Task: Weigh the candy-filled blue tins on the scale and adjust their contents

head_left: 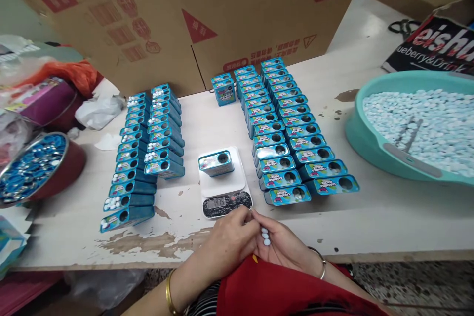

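My right hand [283, 244] is cupped palm up at the table's front edge, with several white oval candies [265, 237] lying along its fingers. Against it rests my left hand [235, 234], its fingers curled in and closed; whatever is between those fingertips is hidden. Just beyond both hands sits a white digital scale [213, 188] with lit digits on its display. A blue candy tin [215, 163] stands on the scale's plate, the round hole in its top facing up.
Rows of blue tins [285, 194] stand to the right, others [128, 218] to the left with white candies on some tops. At right is a teal basin [355, 128] of candies with metal tongs [409, 133]. A bowl [76, 158] holds blue pieces. Behind stands a cardboard box [148, 64].
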`<state>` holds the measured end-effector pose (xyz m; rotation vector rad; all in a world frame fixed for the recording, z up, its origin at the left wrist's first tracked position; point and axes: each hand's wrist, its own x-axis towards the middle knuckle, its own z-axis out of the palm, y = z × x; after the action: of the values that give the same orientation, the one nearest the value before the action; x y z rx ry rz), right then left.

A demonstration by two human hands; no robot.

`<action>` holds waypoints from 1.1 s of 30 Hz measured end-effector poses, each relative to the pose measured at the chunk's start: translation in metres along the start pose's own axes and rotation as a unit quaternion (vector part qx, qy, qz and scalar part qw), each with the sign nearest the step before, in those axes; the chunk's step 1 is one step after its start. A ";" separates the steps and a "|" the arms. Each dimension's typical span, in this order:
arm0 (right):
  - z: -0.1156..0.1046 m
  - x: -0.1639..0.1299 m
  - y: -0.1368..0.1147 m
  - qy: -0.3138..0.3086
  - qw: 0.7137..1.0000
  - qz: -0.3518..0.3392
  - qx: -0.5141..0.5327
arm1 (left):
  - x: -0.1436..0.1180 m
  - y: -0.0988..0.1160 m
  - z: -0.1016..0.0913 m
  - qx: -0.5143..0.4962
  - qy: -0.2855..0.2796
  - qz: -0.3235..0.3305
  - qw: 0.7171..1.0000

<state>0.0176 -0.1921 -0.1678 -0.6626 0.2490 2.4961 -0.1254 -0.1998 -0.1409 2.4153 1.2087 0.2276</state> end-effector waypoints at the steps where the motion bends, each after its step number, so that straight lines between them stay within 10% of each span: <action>1: 0.002 0.001 0.000 -0.002 1.000 -0.008 -0.004 | 0.000 -0.002 -0.001 -0.021 0.005 -0.005 1.000; 16: 0.085 0.015 -0.052 -0.009 0.984 -0.174 -0.033 | 0.059 -0.059 -0.102 -0.094 0.194 -0.039 0.976; 25: 0.074 0.020 -0.049 0.039 0.977 -0.209 -0.017 | 0.052 -0.052 -0.099 -0.022 0.145 0.002 0.989; 33: 0.081 0.017 -0.040 0.063 0.979 -0.186 -0.057 | 0.041 -0.025 -0.047 -0.060 0.129 0.036 0.989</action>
<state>-0.0057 -0.1259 -0.1076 -0.8319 0.0220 2.1236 -0.1343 -0.1403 -0.1118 2.3795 1.1771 0.6324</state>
